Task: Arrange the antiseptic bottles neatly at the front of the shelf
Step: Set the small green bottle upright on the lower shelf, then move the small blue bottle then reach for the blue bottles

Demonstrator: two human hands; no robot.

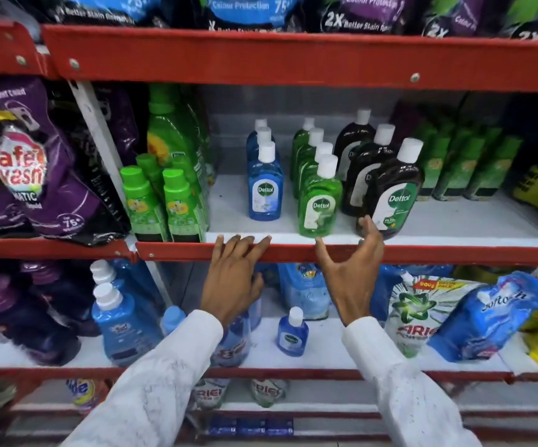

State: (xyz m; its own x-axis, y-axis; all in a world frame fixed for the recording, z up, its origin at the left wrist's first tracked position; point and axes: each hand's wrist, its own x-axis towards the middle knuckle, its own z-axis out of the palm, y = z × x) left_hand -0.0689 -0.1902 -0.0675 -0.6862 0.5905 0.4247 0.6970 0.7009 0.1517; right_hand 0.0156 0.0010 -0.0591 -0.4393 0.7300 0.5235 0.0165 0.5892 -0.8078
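Observation:
Three rows of antiseptic bottles with white caps stand on the middle shelf (454, 221). The blue row (264, 191) is set back from the edge. The green row (319, 208) reaches the front lip. The dark brown row (390, 195) runs on the right. My left hand (233, 279) rests flat with its fingertips on the red shelf lip, holding nothing. My right hand (353, 269) is spread open between the front green bottle and the front brown bottle, its fingers at the brown bottle's base and the thumb below the green one, gripping nothing.
Green detergent bottles (164, 201) stand left of the blue row, green cartons (464, 162) to the right. Purple pouches (29, 169) fill the left bay. Below, a small blue bottle (292, 333), blue bottles (122, 321) and detergent pouches (422, 311) lie.

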